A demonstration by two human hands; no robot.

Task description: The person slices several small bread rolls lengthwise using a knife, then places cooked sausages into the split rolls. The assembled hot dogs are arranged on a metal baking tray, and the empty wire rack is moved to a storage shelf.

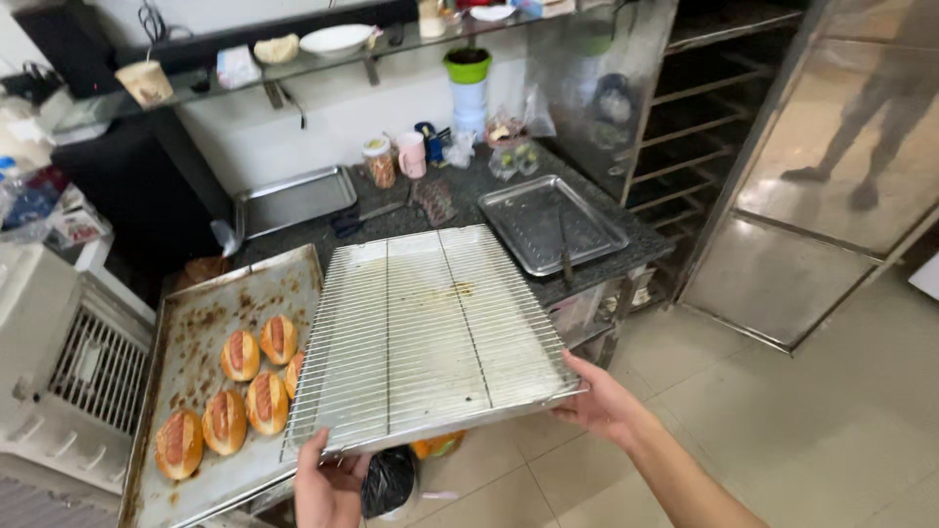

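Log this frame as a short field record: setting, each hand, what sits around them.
setting: bakery kitchen, dark counter
left hand: grips near edge of wire rack
right hand: grips the rack's right corner
rack: held tilted, partly over the baking tray
tray: stained, holds six bread rolls
behind: two empty metal pans, jars and cups by the wall

The wire rack (430,332) was silver, crossed by fine parallel lines. The bread rolls (227,396) were golden brown with reddish splits, on a grey baking tray (201,337) mottled with brown stains. The countertop (469,191) was dark speckled grey.
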